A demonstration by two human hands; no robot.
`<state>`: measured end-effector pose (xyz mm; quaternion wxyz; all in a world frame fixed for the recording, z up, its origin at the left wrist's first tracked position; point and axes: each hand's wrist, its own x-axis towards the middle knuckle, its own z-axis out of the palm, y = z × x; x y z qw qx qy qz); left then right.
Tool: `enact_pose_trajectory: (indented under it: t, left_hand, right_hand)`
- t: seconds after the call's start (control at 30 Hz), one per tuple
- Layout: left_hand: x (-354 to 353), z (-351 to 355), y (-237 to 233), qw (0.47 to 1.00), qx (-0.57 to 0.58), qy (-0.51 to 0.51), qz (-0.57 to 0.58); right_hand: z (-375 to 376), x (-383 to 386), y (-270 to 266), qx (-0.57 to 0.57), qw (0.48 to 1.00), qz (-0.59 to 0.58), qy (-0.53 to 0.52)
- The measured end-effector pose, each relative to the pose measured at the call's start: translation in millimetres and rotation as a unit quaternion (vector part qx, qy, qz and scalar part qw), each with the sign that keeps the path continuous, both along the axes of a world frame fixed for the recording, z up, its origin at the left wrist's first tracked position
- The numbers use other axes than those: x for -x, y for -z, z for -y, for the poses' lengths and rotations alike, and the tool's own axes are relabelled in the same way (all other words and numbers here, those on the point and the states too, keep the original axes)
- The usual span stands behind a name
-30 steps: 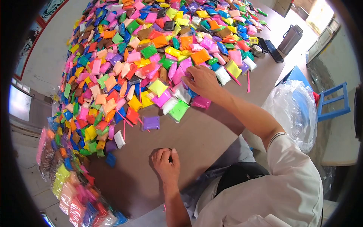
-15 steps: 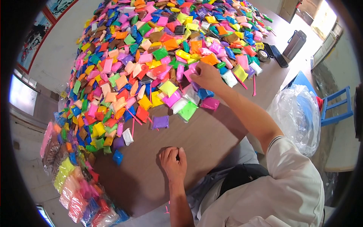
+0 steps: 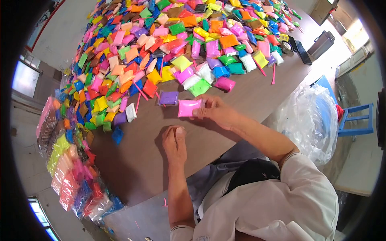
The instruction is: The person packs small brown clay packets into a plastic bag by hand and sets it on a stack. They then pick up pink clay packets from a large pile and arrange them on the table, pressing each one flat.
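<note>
My right hand (image 3: 216, 111) pinches a small bright pink packet (image 3: 189, 108) by its right edge, over the bare front part of the table. Just left of that packet lies a purple packet (image 3: 168, 98) in clear wrap, and behind it a light green packet (image 3: 200, 87). My left hand (image 3: 175, 141) rests on the tabletop, nearer my body, with its fingers curled closed; whatever is inside them, if anything, is hidden.
A large heap of colourful wrapped packets (image 3: 177, 28) covers the table (image 3: 140, 160). Bigger bags of packets (image 3: 68, 176) hang along the left edge. At right are a flask (image 3: 323, 43), a phone (image 3: 304, 56), a roll of tape (image 3: 286, 47), clear plastic (image 3: 307, 120) and a blue stool (image 3: 356, 120).
My right hand has come back from the heap toward me, now with the pink packet in its fingers. My left hand stays closed on the table. The view has shifted a little.
</note>
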<state>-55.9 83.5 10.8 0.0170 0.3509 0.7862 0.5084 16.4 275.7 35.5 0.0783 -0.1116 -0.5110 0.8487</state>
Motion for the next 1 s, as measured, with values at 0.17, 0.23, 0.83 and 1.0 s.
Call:
enact_pose_trajectory:
  t: [0.17, 0.23, 0.83, 1.0]
  left_hand:
    - [-0.7, 3.9, 0.1, 0.999, -0.001, -0.002, 0.046]
    - [-0.7, 6.5, -0.4, 0.998, -0.015, 0.005, 0.067]
    - [-0.8, 2.8, 2.5, 1.0, 0.002, -0.013, -0.005]
    - [-1.1, 2.3, -0.3, 0.998, 0.042, -0.008, -0.04]
  right_hand:
    - [29.2, -2.8, 12.6, -0.018, 0.997, 0.032, -0.063]
    - [29.3, -3.8, 14.2, -0.041, 0.995, 0.001, -0.096]
    - [9.8, 8.6, 6.2, -0.382, 0.914, 0.03, -0.133]
    - [10.2, 20.6, 6.3, -0.186, 0.982, -0.002, 0.024]
